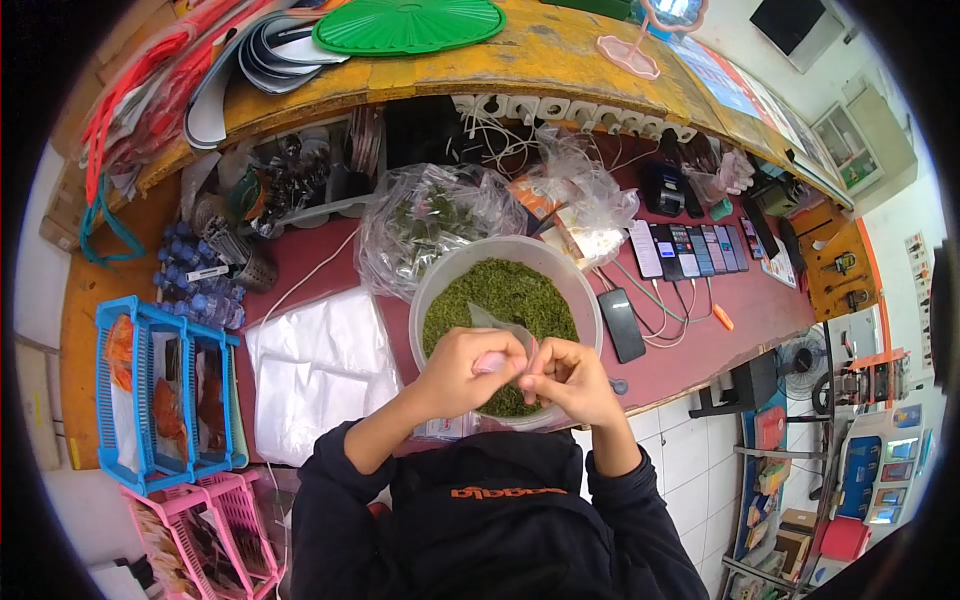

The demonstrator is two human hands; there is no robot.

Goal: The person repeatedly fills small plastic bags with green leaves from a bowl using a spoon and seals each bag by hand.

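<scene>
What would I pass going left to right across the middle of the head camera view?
Blue basket, white plastic sheets, round tub holding green shreds, dark phone, small orange object, fan.

The tub (590,312) of greens (515,293) stands between plastic sheets (318,365) and phones (686,252).

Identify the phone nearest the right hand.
The dark-screened phone beside the tub: it lies apart from the row of phones, closer to the right hand.

dark top (480,540) | orange lettering (508,492): not clearly legible | phone screens (645,249): text too small
</scene>
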